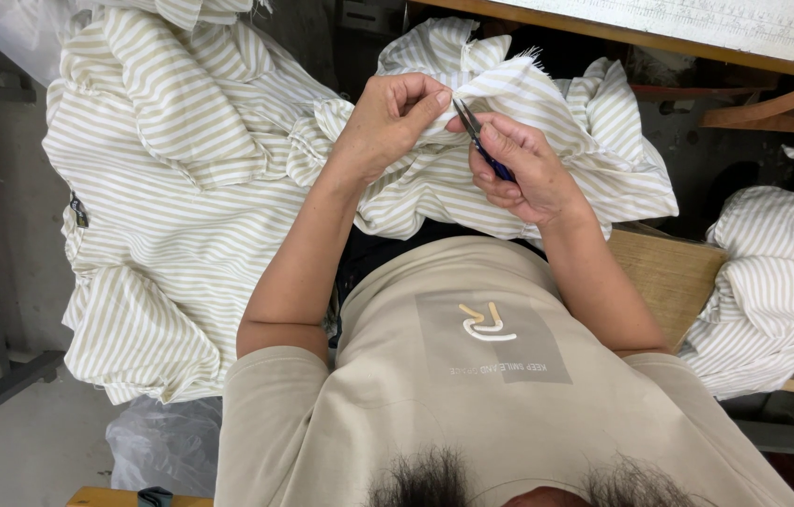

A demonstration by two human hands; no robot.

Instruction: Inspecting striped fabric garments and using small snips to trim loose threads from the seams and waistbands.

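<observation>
Likely, the striped garment held over the lap could be nicked, since its edge is pinched by the left hand right beside the thread snips squeezed in the right hand.

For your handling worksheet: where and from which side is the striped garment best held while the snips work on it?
Probably pinch the striped garment at the raised fold just left of the snips, coming from the left, as the left hand does: there the cloth is bunched and lifted, and the right hand occupies the other side.
</observation>
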